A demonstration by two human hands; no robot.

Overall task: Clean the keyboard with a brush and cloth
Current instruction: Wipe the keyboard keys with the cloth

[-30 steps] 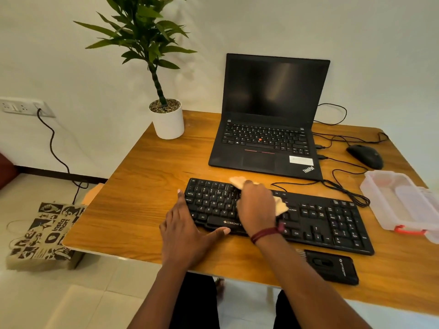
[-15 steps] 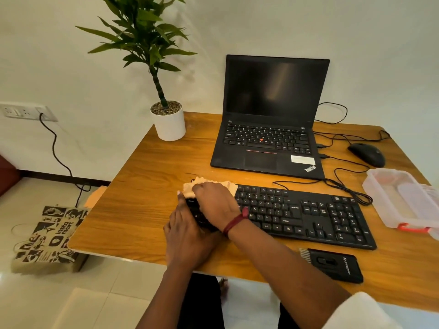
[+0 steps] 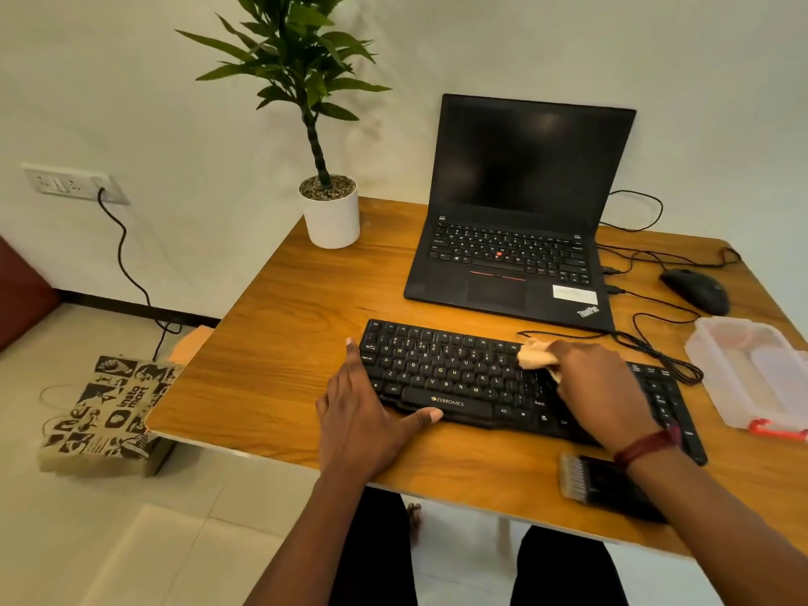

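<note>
A black keyboard (image 3: 450, 373) lies on the wooden table (image 3: 297, 325) in front of me. My right hand (image 3: 599, 387) presses a beige cloth (image 3: 535, 355) onto the keys right of the keyboard's middle; most of the cloth is hidden under the hand. My left hand (image 3: 363, 413) lies flat at the keyboard's left end, fingers straight along its side and thumb against its front edge. A black brush (image 3: 599, 481) with pale bristles lies near the table's front edge, partly behind my right forearm.
An open black laptop (image 3: 516, 238) stands behind the keyboard. A potted plant (image 3: 330, 212) is at the back left, a black mouse (image 3: 695, 290) and cables at the back right. A clear plastic box (image 3: 752, 369) sits at the right edge. A printed bag (image 3: 105, 413) is on the floor.
My right hand swept the cloth from the keyboard's middle to its left end, then back rightward to right of the middle. My left hand stayed at the left end.
</note>
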